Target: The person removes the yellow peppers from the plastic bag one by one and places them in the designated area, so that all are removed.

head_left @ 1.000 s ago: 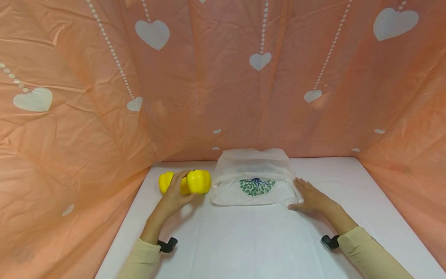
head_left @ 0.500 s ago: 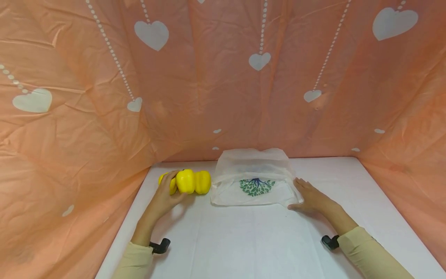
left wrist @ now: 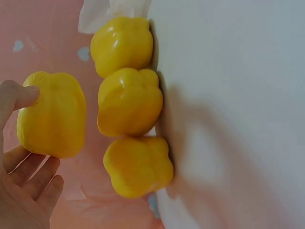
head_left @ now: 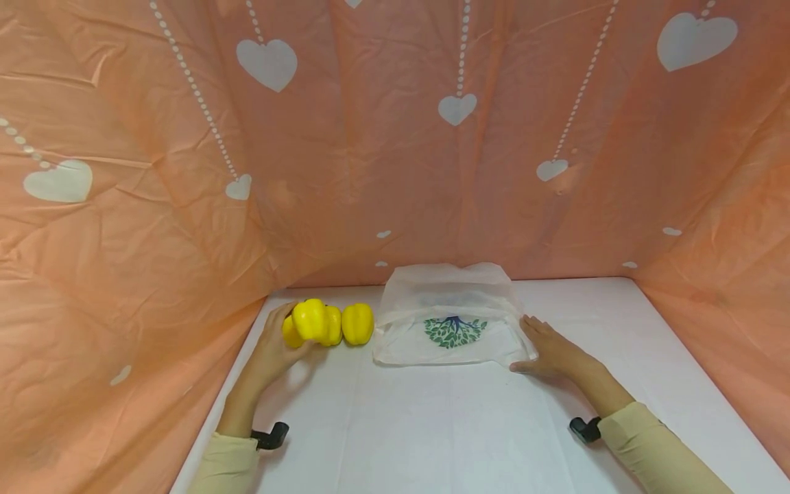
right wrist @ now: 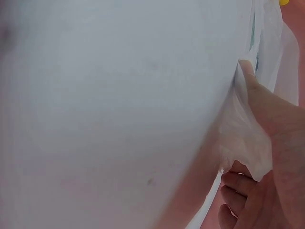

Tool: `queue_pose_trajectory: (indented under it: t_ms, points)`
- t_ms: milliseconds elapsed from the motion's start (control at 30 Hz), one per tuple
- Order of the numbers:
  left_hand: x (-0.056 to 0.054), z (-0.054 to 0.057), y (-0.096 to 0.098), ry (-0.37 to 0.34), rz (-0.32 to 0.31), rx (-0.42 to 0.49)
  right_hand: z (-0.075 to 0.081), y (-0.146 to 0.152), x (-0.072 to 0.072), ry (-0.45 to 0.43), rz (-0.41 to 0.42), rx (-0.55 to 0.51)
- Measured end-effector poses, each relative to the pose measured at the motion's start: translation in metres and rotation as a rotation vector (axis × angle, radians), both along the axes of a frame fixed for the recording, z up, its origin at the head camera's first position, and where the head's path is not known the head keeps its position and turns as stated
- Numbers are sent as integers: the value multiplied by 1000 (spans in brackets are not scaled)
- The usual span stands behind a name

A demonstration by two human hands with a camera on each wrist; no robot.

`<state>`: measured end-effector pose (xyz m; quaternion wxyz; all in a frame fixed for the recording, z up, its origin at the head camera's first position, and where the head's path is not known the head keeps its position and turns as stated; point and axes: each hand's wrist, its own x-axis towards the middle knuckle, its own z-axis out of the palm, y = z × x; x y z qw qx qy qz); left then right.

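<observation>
My left hand [head_left: 274, 350] grips a yellow bell pepper [left wrist: 51, 114], thumb on one side and fingers on the other. In the left wrist view this pepper is apart from a row of three more yellow ones on the table: one nearest the bag [left wrist: 123, 46], a middle one [left wrist: 129, 102] and an end one [left wrist: 139, 166]. In the head view the held pepper [head_left: 310, 320] overlaps part of that row. A thin whitish bag [head_left: 453, 346] with a green and blue tree print lies right of the peppers. My right hand [head_left: 552, 351] holds its right side, fabric between thumb and fingers [right wrist: 238, 182].
A white cloth covers the table [head_left: 426, 432]. Behind and at both sides hangs an orange curtain [head_left: 370, 158] with white hearts, meeting the table's back edge. Black wrist cameras sit on the left wrist [head_left: 271, 436] and the right wrist [head_left: 585, 430].
My left hand has moved left with the held pepper, from in front of the row's right end toward its left end. The right hand and the bag have stayed in place.
</observation>
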<state>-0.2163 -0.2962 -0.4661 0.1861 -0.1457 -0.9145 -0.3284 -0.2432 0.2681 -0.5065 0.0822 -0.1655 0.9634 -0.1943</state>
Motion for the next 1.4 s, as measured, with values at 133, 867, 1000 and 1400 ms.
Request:
queue_pose_trajectory:
  t_ms: [133,867,1000,1400]
  points:
    - [3,2,-7,10,11,10,-1,0,0,0,3,-1]
    - [9,2,-50,-27,58,124,-1,1,1,-23,-20,-4]
    - [8,1,-60,-62,36,146,-2,2,1,-17,-16,1]
    - [7,-6,-84,-133,13,164,-1,2,-1,-30,-19,0]
